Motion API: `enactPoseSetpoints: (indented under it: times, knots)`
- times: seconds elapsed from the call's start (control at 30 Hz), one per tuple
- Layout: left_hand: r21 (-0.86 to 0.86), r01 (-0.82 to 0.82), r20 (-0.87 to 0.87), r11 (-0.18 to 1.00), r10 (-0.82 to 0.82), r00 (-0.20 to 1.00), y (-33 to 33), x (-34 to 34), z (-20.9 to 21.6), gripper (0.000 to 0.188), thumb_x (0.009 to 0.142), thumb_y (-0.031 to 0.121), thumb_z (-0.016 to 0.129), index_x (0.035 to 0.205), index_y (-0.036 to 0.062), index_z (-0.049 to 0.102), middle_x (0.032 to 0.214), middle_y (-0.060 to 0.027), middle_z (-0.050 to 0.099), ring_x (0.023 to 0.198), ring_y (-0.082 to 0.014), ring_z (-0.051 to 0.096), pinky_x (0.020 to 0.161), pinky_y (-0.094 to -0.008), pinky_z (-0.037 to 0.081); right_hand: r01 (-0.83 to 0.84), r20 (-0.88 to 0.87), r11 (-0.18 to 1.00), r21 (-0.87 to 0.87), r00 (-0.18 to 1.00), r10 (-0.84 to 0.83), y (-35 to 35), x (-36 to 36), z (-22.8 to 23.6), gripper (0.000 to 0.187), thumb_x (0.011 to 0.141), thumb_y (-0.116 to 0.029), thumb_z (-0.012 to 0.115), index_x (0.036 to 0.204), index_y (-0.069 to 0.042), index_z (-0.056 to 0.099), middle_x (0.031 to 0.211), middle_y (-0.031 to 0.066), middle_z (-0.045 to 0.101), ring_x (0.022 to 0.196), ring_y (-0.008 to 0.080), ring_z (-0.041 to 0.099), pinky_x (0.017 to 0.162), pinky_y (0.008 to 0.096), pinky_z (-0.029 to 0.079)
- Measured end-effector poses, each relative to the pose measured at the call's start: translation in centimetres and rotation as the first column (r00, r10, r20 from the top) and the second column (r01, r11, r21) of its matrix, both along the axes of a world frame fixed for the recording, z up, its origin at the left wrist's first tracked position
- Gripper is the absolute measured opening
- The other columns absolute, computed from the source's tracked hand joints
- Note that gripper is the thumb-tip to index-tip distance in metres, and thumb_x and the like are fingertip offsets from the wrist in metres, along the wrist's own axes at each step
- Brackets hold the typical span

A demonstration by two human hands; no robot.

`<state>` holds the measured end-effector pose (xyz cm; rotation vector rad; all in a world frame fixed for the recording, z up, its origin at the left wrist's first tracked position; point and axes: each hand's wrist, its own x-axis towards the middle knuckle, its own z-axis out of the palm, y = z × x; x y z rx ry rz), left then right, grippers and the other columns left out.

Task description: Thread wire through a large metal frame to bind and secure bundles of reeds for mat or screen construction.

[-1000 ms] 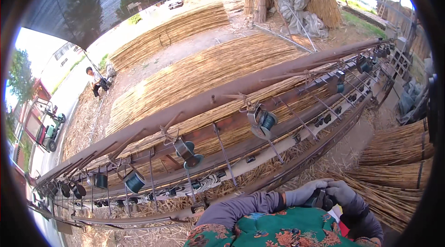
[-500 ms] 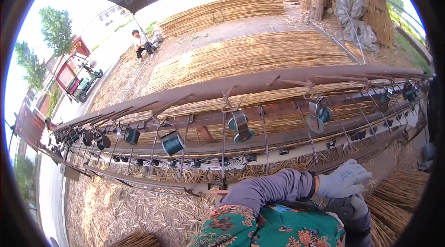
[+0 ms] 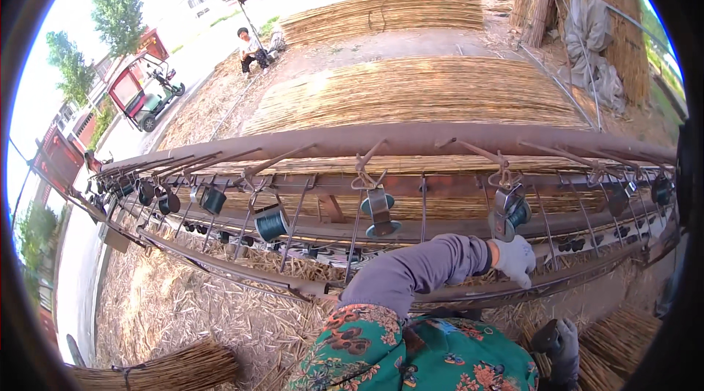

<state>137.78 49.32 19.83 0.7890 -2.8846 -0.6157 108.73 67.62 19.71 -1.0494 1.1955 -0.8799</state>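
My left hand (image 3: 515,260), in a pale grey work glove, reaches over the front rail of a long rusty metal frame. Its fingers bend downward and press together; whatever they hold is hidden. Just above it hangs a metal holder with a spool of teal wire (image 3: 519,213). My right hand (image 3: 566,340), gloved too, is low by my body. Its fingers curl against a dark rounded thing (image 3: 544,337) that I cannot make out. Beside it lies a pile of cut reeds (image 3: 623,343). More wire spools (image 3: 272,223) hang along the frame's brown pipe (image 3: 352,140).
Thin metal rods (image 3: 424,207) slant down along the frame. Beyond it lie a reed mat (image 3: 418,94) and a stacked reed pile (image 3: 389,13). A tied reed bundle (image 3: 161,369) rests at lower left on straw-strewn ground. A person (image 3: 251,51) sits far off near a red three-wheeler (image 3: 143,94).
My left hand has moved away from my right hand, forward and left to the frame's front rail. My right hand stays low. The whole view has shifted slightly, bringing more of the reed bundle in.
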Motion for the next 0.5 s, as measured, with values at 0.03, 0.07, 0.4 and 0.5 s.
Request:
enactPoseSetpoints:
  times: [0.03, 0.07, 0.4, 0.5]
  knots:
    - [0.195, -0.068, -0.202, 0.978, 0.108, 0.973, 0.2, -0.6, 0.4, 0.04, 0.082, 0.05, 0.067, 0.076, 0.0106, 0.072, 0.071, -0.0062, 0.065, 0.071, -0.0209, 0.063, 0.067, -0.0384, 0.047, 0.034, -0.054, 0.998, -0.046, 0.998, -0.037, -1.5, 0.1, -1.9, 0.037, 0.091, -0.03, 0.064, 0.103, 0.004, 0.058, 0.095, 0.0137, 0.064, 0.076, 0.0171, 0.062, 0.064, 0.0277, 0.052]
    - [0.383, -0.105, -0.33, 0.918, 0.242, 0.912, 0.2, -1.3, 1.0, 0.041, 0.085, 0.049, 0.066, 0.075, 0.0099, 0.072, 0.07, -0.0056, 0.064, 0.07, -0.0183, 0.062, 0.064, -0.0361, 0.047, 0.037, -0.17, 0.993, -0.108, 0.984, -0.055, -3.0, 0.4, -3.6, 0.034, 0.093, -0.027, 0.061, 0.106, 0.004, 0.058, 0.102, 0.0143, 0.063, 0.083, 0.0174, 0.062, 0.069, 0.0287, 0.052]
    - [0.862, 0.446, -0.395, 0.239, 0.869, 0.298, -3.6, -1.5, 5.4, 0.073, 0.096, 0.053, 0.054, 0.152, 0.0193, 0.021, 0.116, -0.0136, 0.06, 0.09, -0.0197, 0.062, 0.076, -0.0376, 0.053, -0.067, 0.878, 0.995, 0.069, 0.477, -0.028, -24.4, 16.2, -8.4, 0.051, 0.096, -0.034, 0.058, 0.137, -0.008, 0.041, 0.119, 0.0119, 0.061, 0.108, 0.0215, 0.062, 0.094, 0.0358, 0.05]
    - [0.844, 0.349, -0.48, 0.407, 0.864, 0.154, -4.8, 1.0, 4.4, 0.068, 0.101, 0.036, 0.052, 0.156, 0.0176, 0.018, 0.1, -0.015, 0.068, 0.071, -0.0196, 0.066, 0.063, -0.0345, 0.056, -0.309, 0.977, 0.943, -0.123, 0.129, 0.17, -27.5, 17.8, -6.4, 0.038, 0.1, -0.043, 0.044, 0.117, -0.011, 0.056, 0.101, 0.0067, 0.065, 0.087, 0.0189, 0.061, 0.072, 0.0351, 0.049]
